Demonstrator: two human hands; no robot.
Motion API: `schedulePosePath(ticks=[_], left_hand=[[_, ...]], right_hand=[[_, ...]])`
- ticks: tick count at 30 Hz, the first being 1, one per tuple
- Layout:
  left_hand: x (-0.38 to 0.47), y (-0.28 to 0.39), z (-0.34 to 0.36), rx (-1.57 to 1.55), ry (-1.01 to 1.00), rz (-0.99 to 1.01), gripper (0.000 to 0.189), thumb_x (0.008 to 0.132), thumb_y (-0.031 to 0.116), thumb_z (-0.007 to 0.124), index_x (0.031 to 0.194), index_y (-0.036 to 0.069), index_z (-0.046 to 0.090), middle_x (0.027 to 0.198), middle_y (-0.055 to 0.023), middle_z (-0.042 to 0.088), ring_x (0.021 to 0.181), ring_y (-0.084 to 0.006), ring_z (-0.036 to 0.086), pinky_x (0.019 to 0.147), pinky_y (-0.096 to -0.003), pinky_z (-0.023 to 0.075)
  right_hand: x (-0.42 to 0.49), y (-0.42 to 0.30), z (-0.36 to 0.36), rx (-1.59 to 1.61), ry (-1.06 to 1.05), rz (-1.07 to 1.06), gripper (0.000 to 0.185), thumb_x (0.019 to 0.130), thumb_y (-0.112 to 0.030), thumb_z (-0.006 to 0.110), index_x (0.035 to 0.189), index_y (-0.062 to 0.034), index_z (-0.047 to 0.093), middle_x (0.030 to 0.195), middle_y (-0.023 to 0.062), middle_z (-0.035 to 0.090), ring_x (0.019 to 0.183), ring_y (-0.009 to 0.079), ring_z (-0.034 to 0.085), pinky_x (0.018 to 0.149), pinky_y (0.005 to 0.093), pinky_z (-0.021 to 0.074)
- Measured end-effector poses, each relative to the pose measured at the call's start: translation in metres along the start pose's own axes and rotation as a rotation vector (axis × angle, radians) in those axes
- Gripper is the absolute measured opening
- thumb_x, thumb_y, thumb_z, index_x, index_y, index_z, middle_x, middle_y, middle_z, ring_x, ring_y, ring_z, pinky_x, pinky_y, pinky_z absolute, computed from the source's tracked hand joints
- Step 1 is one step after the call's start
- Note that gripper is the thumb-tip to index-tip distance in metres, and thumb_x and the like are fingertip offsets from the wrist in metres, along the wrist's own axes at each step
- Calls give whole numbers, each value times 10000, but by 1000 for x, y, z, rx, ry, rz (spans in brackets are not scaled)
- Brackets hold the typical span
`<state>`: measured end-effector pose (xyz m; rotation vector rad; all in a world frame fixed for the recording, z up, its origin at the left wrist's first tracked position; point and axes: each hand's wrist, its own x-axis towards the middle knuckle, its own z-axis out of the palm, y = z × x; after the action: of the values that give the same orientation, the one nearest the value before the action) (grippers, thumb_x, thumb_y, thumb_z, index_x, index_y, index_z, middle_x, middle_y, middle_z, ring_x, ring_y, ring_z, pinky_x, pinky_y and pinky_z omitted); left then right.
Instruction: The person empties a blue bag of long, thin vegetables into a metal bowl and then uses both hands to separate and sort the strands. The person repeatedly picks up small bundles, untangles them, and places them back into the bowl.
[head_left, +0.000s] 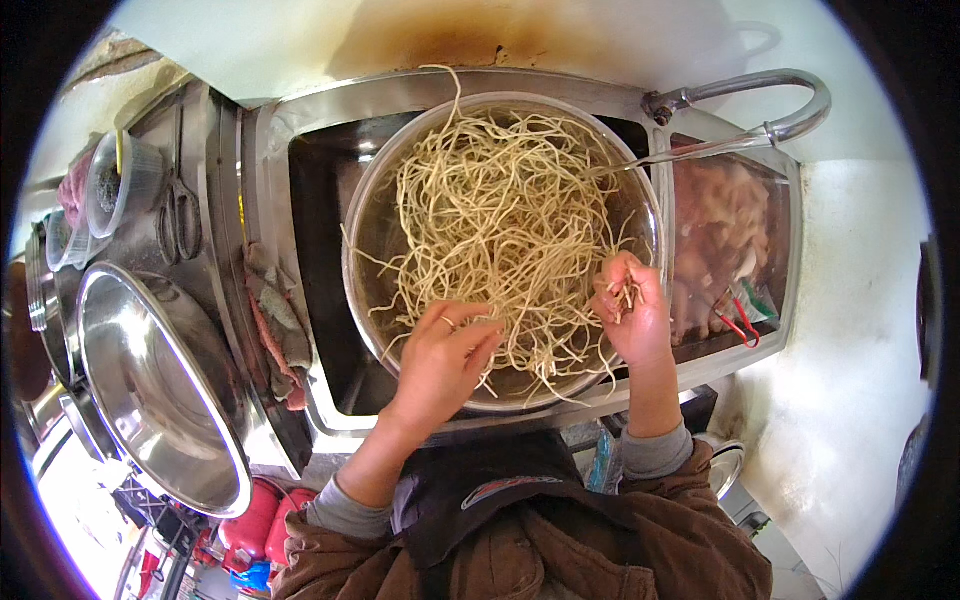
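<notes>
Long, thin, pale roots (510, 202) lie tangled in a large round metal basin (352, 292) set in a sink. Over the lower left of the pile is my left hand (452, 352), fingers bent and touching some strands, with a ring on one finger; whether it grips any is unclear. My right hand (631, 307), at the basin's right edge, is closed around a small bunch of short, brownish root pieces. Water runs from a curved metal faucet (802, 82) at the upper right into the basin.
Right of the basin, another sink compartment holds pale, meat-like pieces (720, 217) and a red-handled tool (739, 322). To the left are a cloth (277, 322), black-handled scissors (180, 217), clear plastic tubs (124, 184) and a large shiny metal bowl (161, 390).
</notes>
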<state>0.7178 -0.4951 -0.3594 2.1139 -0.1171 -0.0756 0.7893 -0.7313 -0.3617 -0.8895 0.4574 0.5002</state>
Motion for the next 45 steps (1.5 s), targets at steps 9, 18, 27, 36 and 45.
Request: schedulePosePath(ticks=[9,18,27,36,45], left_hand=[[46,8,26,-17,91,58,138,742,14,671,879,34,669,884,-89,645,858,-271,596,734,-354,496],[43,2,46,511,-249,-34,615,714,174,716,1289,232,505,1362,-99,405,1302,-313,322,1075,-544,225],[12,-54,48,695,-287,-200,660,761,202,697,1358,285,429,1385,-54,415,1363,-226,269,1076,-593,170],[24,-91,62,723,-263,-246,565,784,153,655,1316,249,491,1326,-84,478,1355,-228,295,1060,-624,185],[-7,-18,20,322,75,-153,408,769,96,678,1160,202,626,1280,-64,527,1284,-275,399,1064,-543,254]], right_hand=[[25,-28,-19,-84,162,38,296,957,-280,481,725,-100,441,647,8,441,480,90,361,442,231,286],[86,-87,-56,-220,293,-89,253,961,-280,500,953,-30,533,600,-32,390,459,49,335,423,195,265],[169,-103,-64,131,159,-80,356,979,-256,465,1162,49,481,586,-28,380,448,59,335,401,206,259],[103,-74,-62,4,219,-78,239,979,-254,465,1013,-32,547,601,-47,380,438,49,307,401,200,257],[25,-11,-16,-600,-20,90,140,929,-208,566,882,-79,540,599,-54,412,476,36,355,427,196,275]])
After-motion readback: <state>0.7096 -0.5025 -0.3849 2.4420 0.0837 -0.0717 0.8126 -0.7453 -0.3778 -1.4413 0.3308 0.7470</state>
